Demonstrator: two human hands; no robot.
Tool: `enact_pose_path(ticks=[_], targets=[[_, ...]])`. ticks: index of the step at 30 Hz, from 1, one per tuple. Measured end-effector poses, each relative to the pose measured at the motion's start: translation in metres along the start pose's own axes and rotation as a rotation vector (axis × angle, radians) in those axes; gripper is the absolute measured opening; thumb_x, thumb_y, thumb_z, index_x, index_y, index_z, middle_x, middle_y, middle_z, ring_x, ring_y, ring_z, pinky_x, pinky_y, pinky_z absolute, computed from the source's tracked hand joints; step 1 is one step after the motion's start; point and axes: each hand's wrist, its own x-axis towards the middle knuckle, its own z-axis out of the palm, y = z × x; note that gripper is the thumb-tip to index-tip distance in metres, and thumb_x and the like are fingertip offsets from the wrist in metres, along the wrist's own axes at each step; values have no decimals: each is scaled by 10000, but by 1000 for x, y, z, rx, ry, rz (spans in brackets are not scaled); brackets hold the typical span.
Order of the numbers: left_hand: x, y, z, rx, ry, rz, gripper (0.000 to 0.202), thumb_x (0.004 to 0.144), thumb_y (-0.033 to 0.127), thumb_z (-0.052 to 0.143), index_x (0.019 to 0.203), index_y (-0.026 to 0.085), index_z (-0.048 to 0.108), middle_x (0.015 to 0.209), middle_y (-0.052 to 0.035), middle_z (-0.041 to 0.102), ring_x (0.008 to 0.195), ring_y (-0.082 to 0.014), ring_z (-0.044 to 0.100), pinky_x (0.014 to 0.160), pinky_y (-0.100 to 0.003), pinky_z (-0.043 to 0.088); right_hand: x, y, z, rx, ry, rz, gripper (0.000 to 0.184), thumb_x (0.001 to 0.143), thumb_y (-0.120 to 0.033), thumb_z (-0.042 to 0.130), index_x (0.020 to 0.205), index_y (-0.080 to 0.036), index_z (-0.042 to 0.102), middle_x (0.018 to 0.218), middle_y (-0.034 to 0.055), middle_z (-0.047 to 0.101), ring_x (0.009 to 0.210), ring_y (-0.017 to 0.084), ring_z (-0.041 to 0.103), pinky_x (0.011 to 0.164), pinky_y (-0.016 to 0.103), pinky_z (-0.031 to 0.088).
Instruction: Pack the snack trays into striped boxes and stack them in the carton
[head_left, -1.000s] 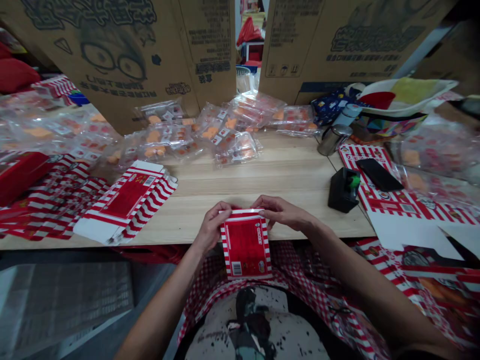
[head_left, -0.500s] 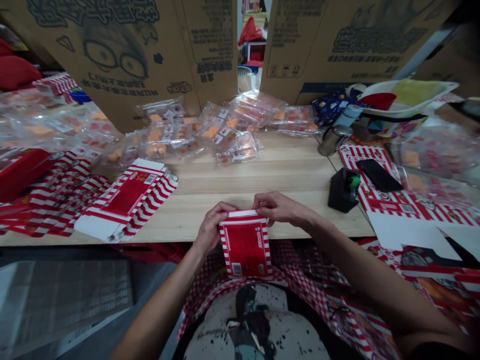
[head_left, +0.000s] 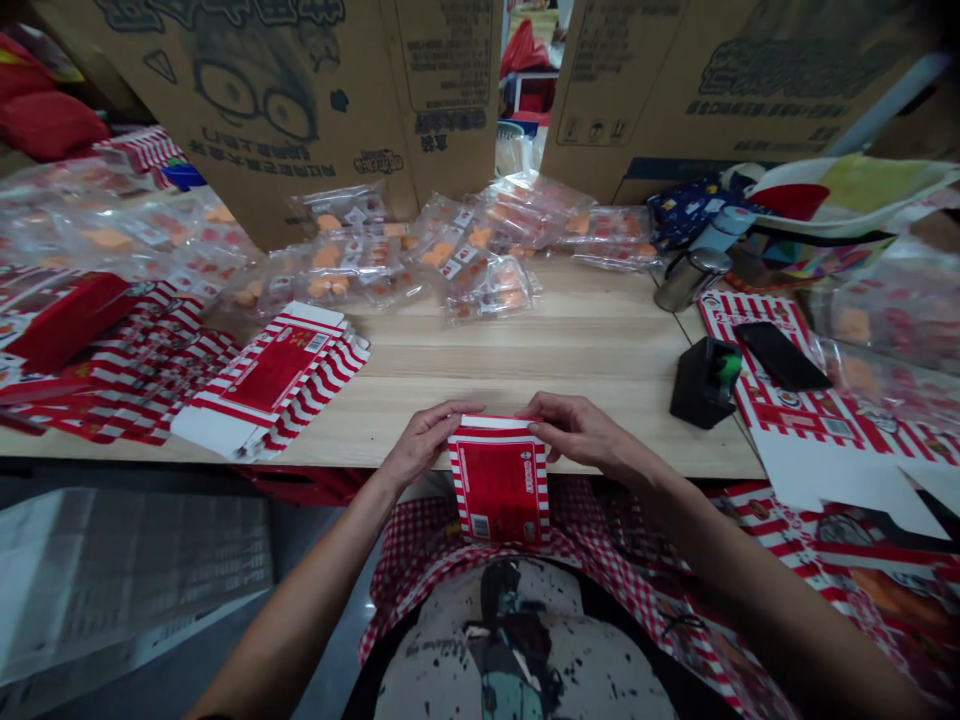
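Observation:
A small red box with red-and-white striped edges (head_left: 501, 482) stands upright at the near edge of the wooden table (head_left: 525, 350), just above my lap. My left hand (head_left: 421, 442) grips its top left corner with fingers curled over the rim. My right hand (head_left: 581, 435) pinches the top right corner, fingers laid along the top flap. The box's red printed face with a barcode is turned towards me.
A stack of flat striped box blanks (head_left: 270, 375) lies left of my hands. Clear packets of orange snacks (head_left: 420, 260) are heaped at the back, before big cardboard cartons (head_left: 300, 90). To the right are a black tape dispenser (head_left: 705, 380), a phone (head_left: 780, 355) and a metal cup (head_left: 686, 278).
The box has been raised more upright and its top flap pressed down flat. Both hands stayed at its top corners. The view shifted slightly.

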Motion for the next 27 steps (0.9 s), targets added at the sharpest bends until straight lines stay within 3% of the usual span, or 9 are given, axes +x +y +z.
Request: enact_pose_path(ticks=[5, 9, 12, 14, 16, 19, 22, 24, 27], targets=[[-3, 5, -18, 300, -163, 82, 359, 926, 424, 645, 1209, 228, 747, 1190, -70, 753, 1095, -241, 680, 974, -331, 476, -6, -6, 1, -300, 64, -142, 177, 917, -288, 557, 958, -187, 696, 814, 31, 699, 700, 144, 603, 643, 260, 486], [-6, 6, -20, 536, -203, 261, 343, 979, 393, 565, 1220, 216, 733, 1162, -103, 745, 1056, -226, 689, 928, -340, 504, -7, -11, 10, -523, 140, -225, 181, 922, -179, 509, 914, -194, 689, 782, 27, 701, 674, 142, 592, 658, 265, 423], [-8, 4, -14, 633, -128, 415, 285, 974, 366, 579, 1112, 187, 754, 1074, -118, 739, 980, -208, 694, 853, -326, 526, -6, -12, 19, -658, 148, -266, 189, 918, -133, 488, 799, -185, 627, 746, 38, 646, 656, 145, 551, 647, 274, 391], [-10, 3, -7, 654, -101, 426, 241, 935, 348, 651, 1087, 187, 745, 1084, -112, 735, 989, -206, 698, 848, -323, 539, -6, -12, 23, -700, 125, -312, 180, 915, -112, 477, 802, -183, 598, 784, 50, 629, 699, 155, 548, 662, 281, 394], [-11, 6, 1, 665, -96, 428, 263, 889, 330, 719, 1115, 198, 742, 1051, -94, 749, 959, -201, 711, 824, -314, 556, -9, -14, 24, -655, 121, -364, 159, 901, -94, 484, 837, -184, 599, 806, 47, 626, 716, 153, 550, 668, 281, 401], [-12, 26, 22, 685, -57, 554, 226, 901, 285, 708, 1111, 221, 763, 959, -69, 769, 852, -178, 724, 737, -288, 570, -16, -25, 22, -479, 232, -433, 146, 898, -100, 521, 864, -194, 627, 798, 21, 640, 716, 140, 573, 670, 273, 423], [-7, 65, 49, 810, 23, 752, 191, 917, 204, 677, 1067, 261, 779, 984, -40, 780, 846, -157, 728, 729, -268, 574, -26, -41, 6, -261, 390, -516, 128, 942, -191, 546, 997, -221, 658, 946, 30, 689, 851, 153, 643, 714, 270, 481], [3, 91, 64, 916, 149, 925, 217, 878, 172, 719, 1053, 284, 782, 997, -6, 786, 850, -150, 729, 763, -267, 572, -32, -44, -19, -205, 520, -515, 268, 944, -232, 547, 1203, -244, 616, 1177, 58, 672, 984, 171, 660, 763, 281, 520], [33, 110, 81, 943, 287, 1144, 271, 824, 152, 774, 1065, 277, 778, 1017, 6, 788, 869, -151, 728, 808, -280, 564, -52, -27, -78, -331, 961, -160, 431, 877, -175, 561, 1305, -223, 581, 1348, 97, 605, 1114, 209, 635, 882, 322, 532]])
